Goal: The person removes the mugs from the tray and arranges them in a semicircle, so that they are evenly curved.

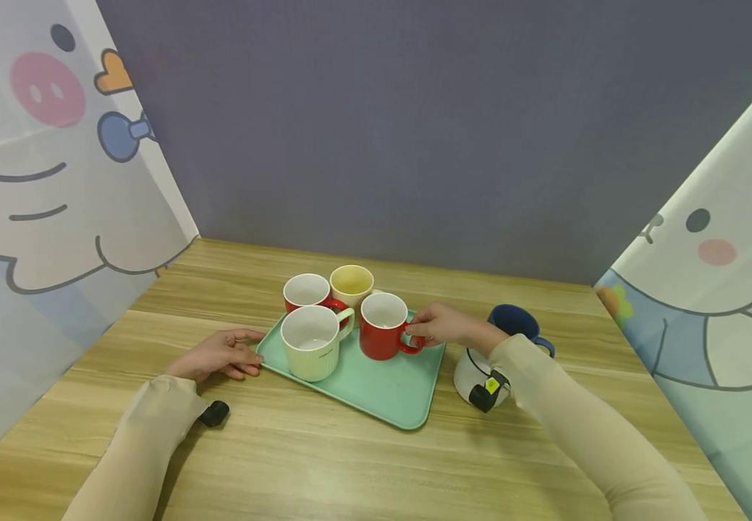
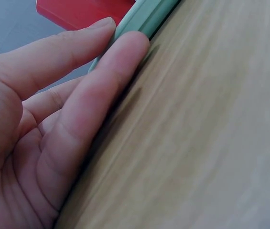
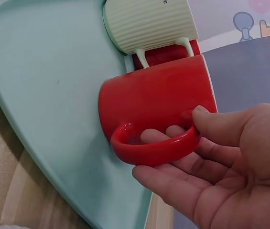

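My right hand [image 1: 437, 325] grips the handle of a red mug [image 1: 381, 339] with a white inside. In the right wrist view the thumb lies at the top of the handle and fingers pass through its loop. The mug stands upright over a light green tray [image 1: 382, 394]. At the tray's left corner my left hand [image 1: 222, 354] pinches the rim with its fingertips, as the left wrist view shows close up. A ribbed cream mug [image 1: 310, 354], a second red mug [image 1: 306, 291] and a yellow mug [image 1: 352, 284] stand grouped on the tray's left and back.
Right of the tray, partly behind the right forearm, are a dark blue mug [image 1: 512, 320] and a white rounded vessel [image 1: 470, 376]. The wooden table [image 1: 323, 463] meets a grey wall [image 1: 389, 145] at the back, with cartoon-printed sheets [image 1: 43, 217] at both sides.
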### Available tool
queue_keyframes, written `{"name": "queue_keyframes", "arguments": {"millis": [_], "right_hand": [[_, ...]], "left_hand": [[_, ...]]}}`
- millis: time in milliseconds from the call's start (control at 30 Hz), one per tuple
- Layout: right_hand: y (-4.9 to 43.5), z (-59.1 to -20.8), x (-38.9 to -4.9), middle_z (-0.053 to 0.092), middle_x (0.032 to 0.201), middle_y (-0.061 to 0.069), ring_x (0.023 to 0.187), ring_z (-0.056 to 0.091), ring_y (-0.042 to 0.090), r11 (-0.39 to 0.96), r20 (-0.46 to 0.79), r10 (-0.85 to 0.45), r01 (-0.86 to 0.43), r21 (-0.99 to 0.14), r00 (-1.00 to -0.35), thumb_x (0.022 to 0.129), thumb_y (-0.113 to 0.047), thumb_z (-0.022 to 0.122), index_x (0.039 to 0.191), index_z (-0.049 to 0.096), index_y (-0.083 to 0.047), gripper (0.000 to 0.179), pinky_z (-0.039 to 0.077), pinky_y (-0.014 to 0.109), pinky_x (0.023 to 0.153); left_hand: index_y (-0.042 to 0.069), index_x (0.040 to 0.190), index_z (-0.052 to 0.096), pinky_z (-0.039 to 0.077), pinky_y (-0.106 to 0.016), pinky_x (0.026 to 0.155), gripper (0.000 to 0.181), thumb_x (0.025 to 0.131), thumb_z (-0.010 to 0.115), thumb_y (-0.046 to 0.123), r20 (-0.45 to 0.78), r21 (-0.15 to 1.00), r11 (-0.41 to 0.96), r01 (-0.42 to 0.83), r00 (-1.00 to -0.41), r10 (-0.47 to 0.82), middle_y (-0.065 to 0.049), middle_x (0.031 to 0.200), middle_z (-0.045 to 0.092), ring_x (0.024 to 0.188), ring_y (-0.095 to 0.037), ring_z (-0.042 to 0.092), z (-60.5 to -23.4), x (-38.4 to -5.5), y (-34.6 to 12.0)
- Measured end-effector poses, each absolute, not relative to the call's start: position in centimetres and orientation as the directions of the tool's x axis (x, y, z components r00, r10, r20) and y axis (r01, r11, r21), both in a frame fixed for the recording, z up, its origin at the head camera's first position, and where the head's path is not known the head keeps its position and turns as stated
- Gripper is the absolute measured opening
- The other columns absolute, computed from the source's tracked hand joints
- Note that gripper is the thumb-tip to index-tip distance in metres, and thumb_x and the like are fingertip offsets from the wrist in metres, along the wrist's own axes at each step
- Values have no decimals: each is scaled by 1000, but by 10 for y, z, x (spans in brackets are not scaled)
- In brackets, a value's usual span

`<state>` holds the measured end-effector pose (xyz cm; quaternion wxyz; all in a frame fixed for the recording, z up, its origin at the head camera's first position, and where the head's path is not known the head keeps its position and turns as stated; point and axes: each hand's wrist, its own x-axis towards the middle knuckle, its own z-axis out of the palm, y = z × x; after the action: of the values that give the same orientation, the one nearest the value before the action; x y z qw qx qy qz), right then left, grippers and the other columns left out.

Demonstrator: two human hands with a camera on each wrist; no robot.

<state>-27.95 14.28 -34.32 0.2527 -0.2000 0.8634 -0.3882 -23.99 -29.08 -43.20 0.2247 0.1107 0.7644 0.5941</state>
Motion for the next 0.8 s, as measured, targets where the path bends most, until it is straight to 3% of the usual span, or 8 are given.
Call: {"name": "queue_keyframes", "arguments": {"millis": [267, 567, 800], "right_hand": [[141, -341, -277, 72, 87, 16, 81, 65, 16, 616, -271, -534, -149, -773, -801, 101, -5, 56, 96, 66, 12, 21, 58, 35, 79], [140, -345, -278, 72, 84, 18, 78, 66, 17, 627, -237, -512, -170, -760, -826, 99, -2, 57, 89, 67, 11, 19, 56, 30, 68], [155, -342, -282, 73, 84, 18, 79, 66, 19, 634, -211, -511, -199, -748, -833, 97, -2, 59, 89, 67, 11, 18, 58, 36, 71]], "left_hand": [[-18, 146, 26, 60, -27, 65, 72, 94, 68, 9, -214, 957, 271, -100, -877, 430, -6, 88, 73, 79, -15, 72, -429, -238, -290], [-18, 145, 28, 59, -27, 63, 72, 93, 69, 9, -209, 961, 257, -104, -881, 425, -7, 88, 73, 78, -15, 72, -434, -238, -292], [-17, 145, 29, 60, -27, 63, 73, 92, 71, 11, -216, 958, 265, -109, -882, 419, -8, 88, 73, 78, -16, 73, -435, -241, -293]]}}
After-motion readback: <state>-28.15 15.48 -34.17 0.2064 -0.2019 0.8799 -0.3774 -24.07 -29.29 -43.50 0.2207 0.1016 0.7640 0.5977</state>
